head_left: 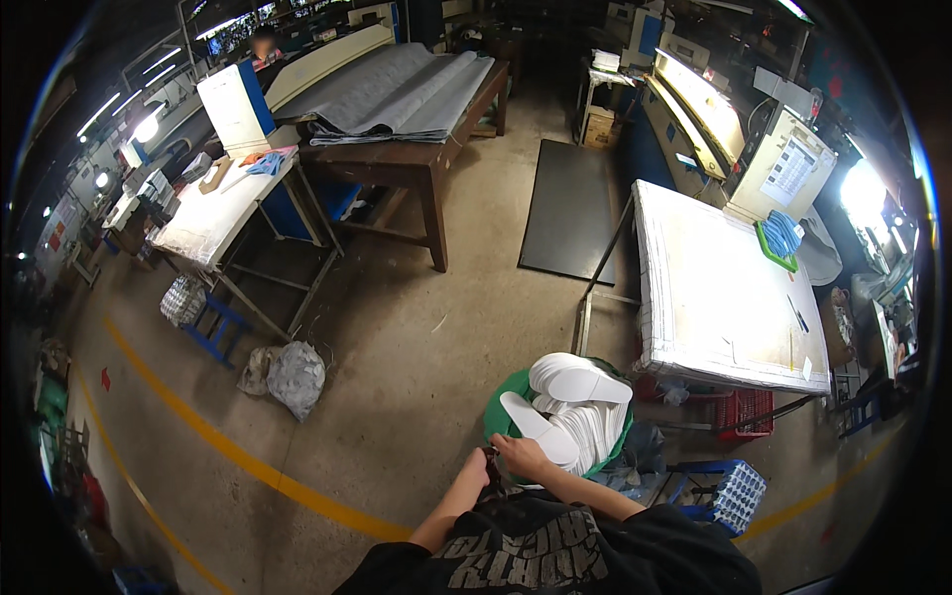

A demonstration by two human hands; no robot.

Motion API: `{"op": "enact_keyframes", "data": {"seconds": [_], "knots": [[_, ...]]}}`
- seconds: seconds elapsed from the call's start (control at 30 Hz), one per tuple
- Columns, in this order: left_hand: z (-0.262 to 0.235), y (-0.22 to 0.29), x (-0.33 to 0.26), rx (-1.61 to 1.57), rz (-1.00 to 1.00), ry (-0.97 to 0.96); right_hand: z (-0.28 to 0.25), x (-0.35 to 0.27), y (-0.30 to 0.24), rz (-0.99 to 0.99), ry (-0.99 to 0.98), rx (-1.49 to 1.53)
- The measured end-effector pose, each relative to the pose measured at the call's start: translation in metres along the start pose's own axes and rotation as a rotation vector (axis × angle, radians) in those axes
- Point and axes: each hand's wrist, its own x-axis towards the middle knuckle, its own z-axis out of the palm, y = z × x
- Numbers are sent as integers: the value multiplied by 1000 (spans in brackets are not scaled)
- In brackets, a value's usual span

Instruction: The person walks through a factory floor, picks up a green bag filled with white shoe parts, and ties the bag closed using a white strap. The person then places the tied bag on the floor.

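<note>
Low in the middle of the view, a green round container (494, 412) holds several stacks of white shoe insoles (587, 382). One insole (534, 424) leans out over its near left side. My right hand (520, 456) is closed at the container's near left rim. Beside it my left hand (480, 468) is closed too, almost touching the right one. A small dark thing (493, 466) shows between them, too small to tell what it is. The fingertips of both hands are partly hidden.
A white-topped table (729, 297) stands at the right, with a green tray (776, 246) on it. Beneath is a red crate (744, 412). A blue stool (732, 496) stands near my right. At left are a wooden table (397, 164) with grey sheets and a plastic bag (297, 379).
</note>
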Motion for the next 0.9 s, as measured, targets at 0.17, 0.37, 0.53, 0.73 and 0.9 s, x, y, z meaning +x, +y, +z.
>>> {"op": "enact_keyframes", "data": {"seconds": [0.17, 0.37, 0.53, 0.73, 0.9], "knots": [[16, 20, 0, 96, -52, 89, -16, 7, 0, -6, 85, 40], [58, 21, -62, 585, 275, 335, -10, 12, 3, 24, -47, 20], [84, 31, -117, 1238, 367, 427, 3, 14, 20, 162, -23, 131], [75, 25, -130, 1141, 494, 276, 8, 14, 30, 327, 12, 332], [56, 14, -105, 984, 500, 169, 12, 16, 29, 420, -18, 373]]}}
